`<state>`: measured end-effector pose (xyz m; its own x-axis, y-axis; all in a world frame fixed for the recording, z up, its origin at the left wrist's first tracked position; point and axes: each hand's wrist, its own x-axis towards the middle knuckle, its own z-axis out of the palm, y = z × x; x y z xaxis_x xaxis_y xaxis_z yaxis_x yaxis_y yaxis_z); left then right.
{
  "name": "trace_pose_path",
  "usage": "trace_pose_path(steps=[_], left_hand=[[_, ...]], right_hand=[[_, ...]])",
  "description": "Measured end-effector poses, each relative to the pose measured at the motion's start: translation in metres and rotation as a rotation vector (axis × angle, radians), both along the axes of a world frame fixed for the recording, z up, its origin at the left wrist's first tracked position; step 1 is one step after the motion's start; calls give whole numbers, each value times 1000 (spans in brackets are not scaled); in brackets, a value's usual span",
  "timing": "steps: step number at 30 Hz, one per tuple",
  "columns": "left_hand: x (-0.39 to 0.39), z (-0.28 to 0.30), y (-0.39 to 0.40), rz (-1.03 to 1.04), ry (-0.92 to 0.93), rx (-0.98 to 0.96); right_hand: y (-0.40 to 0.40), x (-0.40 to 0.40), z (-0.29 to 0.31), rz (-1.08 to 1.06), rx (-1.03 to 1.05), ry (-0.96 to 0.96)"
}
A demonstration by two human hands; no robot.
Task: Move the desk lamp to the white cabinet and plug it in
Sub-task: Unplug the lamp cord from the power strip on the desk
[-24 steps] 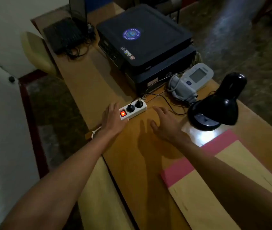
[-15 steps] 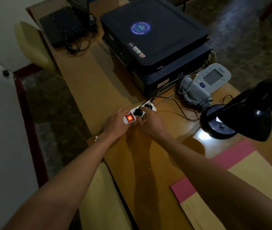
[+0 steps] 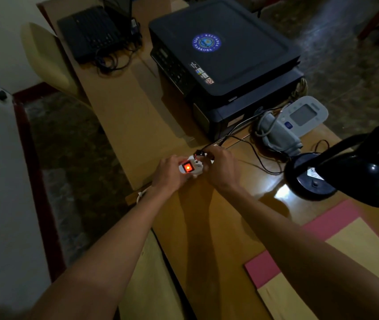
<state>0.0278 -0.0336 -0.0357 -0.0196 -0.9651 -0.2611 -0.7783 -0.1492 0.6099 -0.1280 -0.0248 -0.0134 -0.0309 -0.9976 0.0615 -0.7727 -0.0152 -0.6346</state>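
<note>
A black desk lamp [image 3: 350, 172] stands on the wooden desk [image 3: 124, 116] at the right, its shade bent over its round base, throwing a bright patch on the wood. A white power strip [image 3: 192, 168] with a glowing red switch lies near the desk's left edge. My left hand [image 3: 169, 174] grips the strip's near end. My right hand [image 3: 221, 166] is closed on a black plug [image 3: 199, 154] lifted just above the strip's socket, its thin black cord running right toward the lamp.
A dark printer [image 3: 221, 58] sits behind the strip, a white blood-pressure monitor [image 3: 299, 116] with its grey cuff beside the lamp. A black device with cables [image 3: 89, 33] lies at the desk's far end. Pink and tan folders [image 3: 322, 257] cover the near right. A cream chair [image 3: 45, 58] stands left.
Both hands came together on the power strip. My right hand took hold of the black plug and pulled it up out of its socket; the view shifted closer and left.
</note>
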Motion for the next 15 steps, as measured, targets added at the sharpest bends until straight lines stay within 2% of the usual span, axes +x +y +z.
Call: trace_pose_path(steps=[4,6,10,15], left_hand=[[6,13,2,-77,-8,101],[8,25,4,-140,-5,89],[-7,65,22,-169,310,146],[-58,96,52,-363,359,268]], right_hand=[[17,-17,7,7,17,-35],[29,-32,11,-7,69,-75],[56,-64,30,87,129,-186],[103,-93,46,72,150,-347]])
